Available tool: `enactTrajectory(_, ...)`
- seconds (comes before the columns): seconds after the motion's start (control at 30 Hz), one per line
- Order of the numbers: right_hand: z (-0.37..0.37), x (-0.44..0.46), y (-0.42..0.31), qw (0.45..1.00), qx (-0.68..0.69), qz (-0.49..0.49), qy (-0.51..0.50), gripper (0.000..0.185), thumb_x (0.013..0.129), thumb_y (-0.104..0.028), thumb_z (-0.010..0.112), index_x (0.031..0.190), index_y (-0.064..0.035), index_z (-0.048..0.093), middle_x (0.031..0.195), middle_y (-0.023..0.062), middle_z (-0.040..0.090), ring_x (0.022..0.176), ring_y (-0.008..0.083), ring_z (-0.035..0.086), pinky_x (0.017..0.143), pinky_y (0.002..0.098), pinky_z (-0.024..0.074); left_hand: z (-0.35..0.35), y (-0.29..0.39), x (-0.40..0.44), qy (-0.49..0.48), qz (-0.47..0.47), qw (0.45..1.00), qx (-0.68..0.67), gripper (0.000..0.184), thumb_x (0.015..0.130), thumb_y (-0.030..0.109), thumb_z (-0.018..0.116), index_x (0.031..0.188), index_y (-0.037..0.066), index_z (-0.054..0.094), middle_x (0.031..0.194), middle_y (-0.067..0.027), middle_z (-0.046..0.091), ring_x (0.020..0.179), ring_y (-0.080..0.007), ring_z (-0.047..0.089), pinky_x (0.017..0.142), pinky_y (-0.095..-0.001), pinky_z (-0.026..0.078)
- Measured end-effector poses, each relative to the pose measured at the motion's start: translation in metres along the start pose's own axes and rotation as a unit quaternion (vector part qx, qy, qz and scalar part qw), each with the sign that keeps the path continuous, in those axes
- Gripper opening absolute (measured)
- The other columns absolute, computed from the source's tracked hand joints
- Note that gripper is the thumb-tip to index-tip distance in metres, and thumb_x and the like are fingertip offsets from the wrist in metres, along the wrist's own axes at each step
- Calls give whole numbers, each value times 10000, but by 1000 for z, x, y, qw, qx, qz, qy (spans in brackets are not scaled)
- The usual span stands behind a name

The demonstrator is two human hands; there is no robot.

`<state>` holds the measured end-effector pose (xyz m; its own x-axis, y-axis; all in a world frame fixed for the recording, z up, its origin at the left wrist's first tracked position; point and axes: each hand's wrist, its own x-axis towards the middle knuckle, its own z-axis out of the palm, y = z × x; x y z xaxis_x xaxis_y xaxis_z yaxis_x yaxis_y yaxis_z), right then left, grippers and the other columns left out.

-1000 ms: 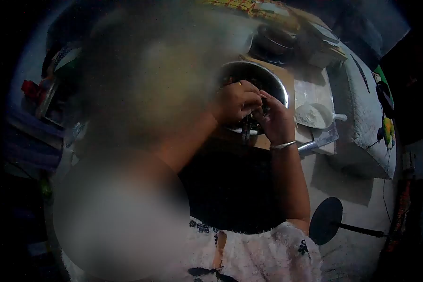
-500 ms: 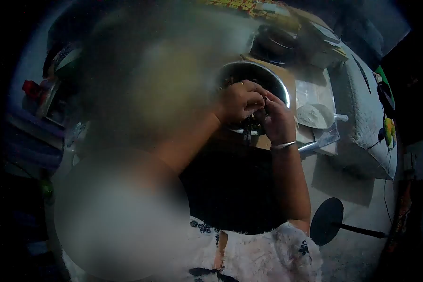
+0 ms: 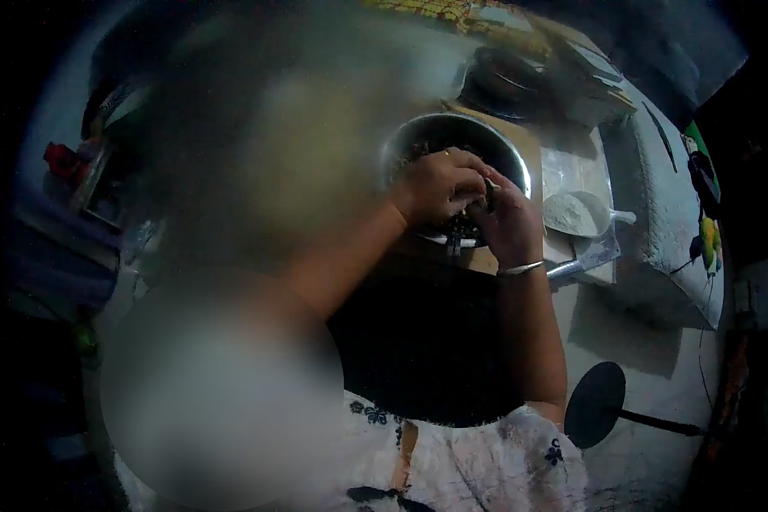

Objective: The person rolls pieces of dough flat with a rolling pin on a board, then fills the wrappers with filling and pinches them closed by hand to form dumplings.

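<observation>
Both of my hands meet over a round metal bowl (image 3: pixel 522 162) holding a dark, chunky mixture (image 3: pixel 462 226). My left hand (image 3: pixel 439 186) has its fingers curled and pinched toward the right hand. My right hand (image 3: pixel 514 220), below a pale bangle, has its fingers bent up to meet the left fingertips. Between the fingertips is a small pale piece (image 3: pixel 491 186), dark on its lower side. Its kind is too small and dim to make out. Something like a spoon or tongs handle (image 3: pixel 453 246) sticks out over the bowl's near rim.
Right of the bowl sits a white pan-like container of white powder (image 3: pixel 572 212), with a short handle. A silvery, blade-like item (image 3: pixel 576 263) lies below it. A dark pot (image 3: pixel 499 81) stands behind. A dark flat pan (image 3: pixel 596 403) is at lower right. Blur covers the left.
Hands and bowl appear slightly shifted right with the whole view. The right fingers have turned a little, and the pale piece between the fingertips shows more clearly.
</observation>
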<state>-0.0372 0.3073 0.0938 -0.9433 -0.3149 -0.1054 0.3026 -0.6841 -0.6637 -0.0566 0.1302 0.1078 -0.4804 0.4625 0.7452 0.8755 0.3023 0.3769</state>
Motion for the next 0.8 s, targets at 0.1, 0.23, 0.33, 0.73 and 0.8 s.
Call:
enactTrajectory(0.1, -2, 2, 0, 999, -38, -5, -6, 402, 850, -28, 443, 1243, 41, 499, 1143, 106, 569, 991, 187, 574, 821, 269, 494, 3, 0, 1, -1, -15, 1000, -12, 106, 712, 77, 709, 803, 79, 655, 992, -88, 642, 936, -289, 602, 828, -380, 495)
enactTrajectory(0.23, 7, -4, -1, 997, -78, -10, 22, 444, 844, -18, 433, 1283, 43, 452, 1213, 139, 548, 1078, 227, 563, 908, 329, 484, 2, 0, 2, -1, -14, 1000, -13, 92, 718, 76, 702, 796, 81, 653, 975, -85, 645, 927, -288, 606, 823, -372, 499)
enactTrajectory(0.33, 3, -1, 2, 993, -114, -30, 14, 423, 843, -14, 447, 1262, 39, 479, 1180, 125, 558, 1036, 212, 570, 869, 301, 490, 2, -2, 0, -12, -11, 1000, 1, 117, 720, 68, 717, 820, 83, 657, 975, -84, 645, 921, -284, 610, 801, -373, 505)
enactTrajectory(0.73, 1, -4, 1, 997, -61, 8, -43, 396, 832, -32, 565, 1225, 13, 547, 1253, 149, 549, 1070, 239, 585, 865, 314, 498, -2, 0, 6, -41, -37, 998, 9, 116, 744, 108, 684, 854, 94, 652, 874, -89, 623, 864, -295, 587, 776, -396, 485)
enactTrajectory(0.8, 5, -5, 2, 992, -116, -19, -44, 375, 812, -38, 623, 1183, -1, 590, 1243, 148, 565, 1058, 233, 600, 860, 311, 502, -2, 0, 8, -52, -39, 998, 16, 127, 751, 115, 682, 874, 98, 655, 863, -89, 619, 858, -297, 583, 779, -399, 481)
